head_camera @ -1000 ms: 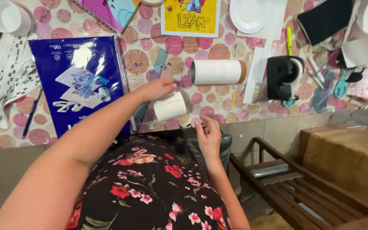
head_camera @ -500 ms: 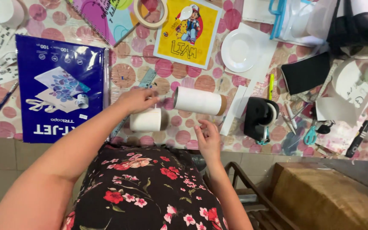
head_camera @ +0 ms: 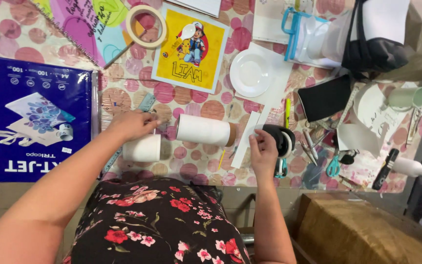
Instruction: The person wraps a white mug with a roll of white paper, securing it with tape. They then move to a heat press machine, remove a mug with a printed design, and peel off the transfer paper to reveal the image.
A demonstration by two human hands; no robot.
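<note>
The left hand (head_camera: 132,124) rests curled above a small white roll (head_camera: 142,148) on the bench (head_camera: 211,168), gripping nothing visible; the right hand (head_camera: 263,151) pinches a white paper strip (head_camera: 246,139) in closed fingers. A larger white roll (head_camera: 206,130) lies between them.

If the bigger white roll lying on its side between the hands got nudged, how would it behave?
The white roll lies on its side, round, so it would probably roll toward the smaller roll. It looks like wound sheet on a cardboard core, so likely stiff and fairly light.

Bright, even light; soft shadows.
</note>
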